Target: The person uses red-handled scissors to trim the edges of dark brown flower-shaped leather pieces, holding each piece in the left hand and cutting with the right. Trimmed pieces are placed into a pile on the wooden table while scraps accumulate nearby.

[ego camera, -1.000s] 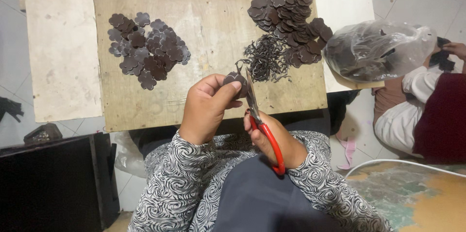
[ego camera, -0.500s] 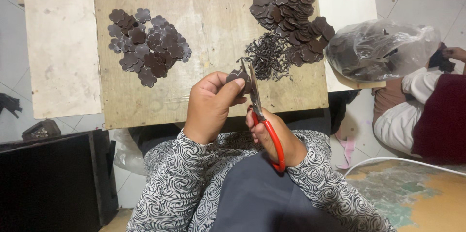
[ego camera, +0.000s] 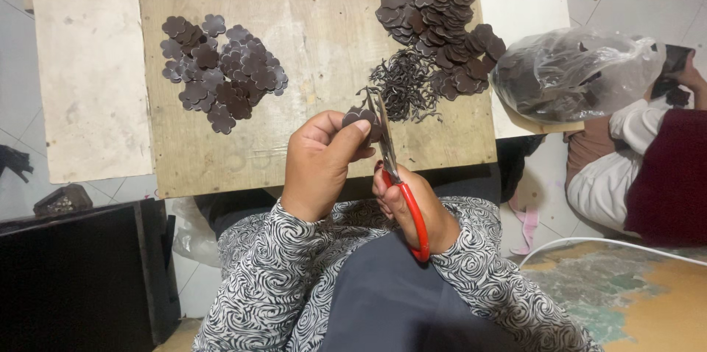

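Left hand (ego camera: 320, 168) pinches thin flower-shaped piece (ego camera: 361, 116) mid-frame; right hand (ego camera: 412, 208) grips red-handled scissors (ego camera: 394, 175). Piece looks light, flexible; hold by edge.

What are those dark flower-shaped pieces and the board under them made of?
The flower-shaped pieces look like thin leather or faux leather: flat, dark brown, faintly shiny; the exact material is unclear. The board looks like bare plywood: pale, grainy, scuffed, unpainted.

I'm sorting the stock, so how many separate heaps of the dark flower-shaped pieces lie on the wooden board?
2. One heap lies on the board's left part, the other heap at its upper right, beside a pile of thin trimmings. The plastic bag may hide more.
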### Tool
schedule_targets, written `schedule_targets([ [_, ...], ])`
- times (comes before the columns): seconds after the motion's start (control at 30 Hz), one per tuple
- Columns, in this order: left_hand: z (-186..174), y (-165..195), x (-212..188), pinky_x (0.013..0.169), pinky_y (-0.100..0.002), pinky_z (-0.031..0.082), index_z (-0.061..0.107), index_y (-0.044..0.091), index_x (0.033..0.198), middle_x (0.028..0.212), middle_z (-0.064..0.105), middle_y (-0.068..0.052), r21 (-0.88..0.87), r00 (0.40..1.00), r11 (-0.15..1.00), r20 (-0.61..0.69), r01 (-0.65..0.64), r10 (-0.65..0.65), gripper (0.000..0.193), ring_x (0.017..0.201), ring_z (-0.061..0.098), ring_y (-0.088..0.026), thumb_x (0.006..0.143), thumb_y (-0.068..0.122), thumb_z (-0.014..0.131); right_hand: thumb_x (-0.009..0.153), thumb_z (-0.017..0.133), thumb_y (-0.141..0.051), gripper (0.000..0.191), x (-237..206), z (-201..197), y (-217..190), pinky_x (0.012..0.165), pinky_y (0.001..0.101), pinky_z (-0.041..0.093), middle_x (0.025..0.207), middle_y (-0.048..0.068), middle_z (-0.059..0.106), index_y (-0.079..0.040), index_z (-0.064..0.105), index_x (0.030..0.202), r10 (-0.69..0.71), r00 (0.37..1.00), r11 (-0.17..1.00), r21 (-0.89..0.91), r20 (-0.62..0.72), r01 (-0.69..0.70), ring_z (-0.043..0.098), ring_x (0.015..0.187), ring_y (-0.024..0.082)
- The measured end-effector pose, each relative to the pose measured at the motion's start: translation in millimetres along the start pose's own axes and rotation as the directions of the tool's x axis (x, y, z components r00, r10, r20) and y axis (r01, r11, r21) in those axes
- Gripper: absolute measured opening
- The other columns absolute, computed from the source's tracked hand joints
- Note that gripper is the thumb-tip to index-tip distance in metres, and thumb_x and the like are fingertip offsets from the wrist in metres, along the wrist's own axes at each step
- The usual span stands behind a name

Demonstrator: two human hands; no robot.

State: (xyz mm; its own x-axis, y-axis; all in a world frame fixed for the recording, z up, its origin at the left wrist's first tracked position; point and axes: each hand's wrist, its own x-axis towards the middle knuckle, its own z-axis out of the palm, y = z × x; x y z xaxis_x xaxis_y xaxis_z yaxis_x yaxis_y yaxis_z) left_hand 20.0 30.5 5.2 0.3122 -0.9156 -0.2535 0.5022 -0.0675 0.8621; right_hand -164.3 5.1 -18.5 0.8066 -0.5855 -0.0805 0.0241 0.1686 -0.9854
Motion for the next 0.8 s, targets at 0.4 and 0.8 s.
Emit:
schedule_targets([
  [0.4,-4.8,6.8,3.0,0.071,-0.025,0.057,0.065,0.002,0.104,0.097,0.073,-0.003,0.107,0.999,0.994,0.048,-0.027,0.022,0.013,0.087,0.071,-0.009,0.098,0.013,0.065,0.1,0.045,-0.069,0.061,1.4,-9.6,-5.5,0.064,0.0232,0.045,0.084,-0.002,0.047,-0.008,0.049,0.104,0.018,1.0,0.984,-0.18,0.018,-0.014,0.047,0.072,0.007],
  [0.8,-11.3,7.3,3.3,0.068,-0.024,0.051,0.066,-0.001,0.109,0.097,0.072,-0.005,0.157,0.996,0.985,0.076,-0.067,0.056,0.016,0.08,0.067,-0.01,0.096,0.007,0.071,0.095,0.046,-0.075,0.069,2.5,-10.0,-6.6,0.061,0.0228,0.041,0.078,-0.002,0.046,-0.008,0.049,0.108,0.09,0.995,0.977,-0.198,0.051,-0.078,0.044,0.069,0.007],
])
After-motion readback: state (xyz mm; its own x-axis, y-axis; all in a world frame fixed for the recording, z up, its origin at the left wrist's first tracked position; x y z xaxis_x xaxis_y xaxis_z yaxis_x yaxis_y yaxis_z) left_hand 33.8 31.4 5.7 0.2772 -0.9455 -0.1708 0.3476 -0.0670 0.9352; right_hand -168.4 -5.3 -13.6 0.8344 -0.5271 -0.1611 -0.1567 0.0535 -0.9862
